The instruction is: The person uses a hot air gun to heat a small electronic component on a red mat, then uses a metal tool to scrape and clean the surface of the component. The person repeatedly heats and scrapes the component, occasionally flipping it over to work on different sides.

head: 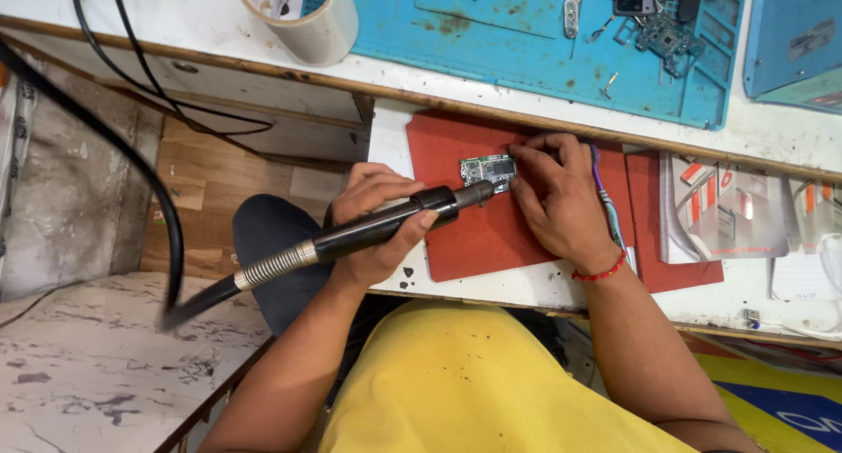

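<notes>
Heat was the worry from where I stood. The left hand was closed full around one black hot-air handpiece, its nozzle laid almost against one small circuit board. The board sat on one red mat near the front edge of the white surface, and the right hand pressed it down with bent fingertips at its right edge, holding nothing else that I could see.

Those fingertips lay just beside the nozzle. If the tool was running hot, I judged a small drift to the right could scorch them. A flinch would let the board skate on the mat, and loosened parts might shift off their pads. Lingering on one spot could, I thought, blister the board or mark the mat beneath.

The one thick black hose curved off to the left over the floor; its weight could drag the handpiece off line.

Counting the rest: one roll of tape stood at the back, one blue work mat lay beyond with a scatter of small parts too jumbled to count, and one red thread bracelet circled the right wrist. A stack of clear packets lay to the right; how many, I couldn't tell.
</notes>
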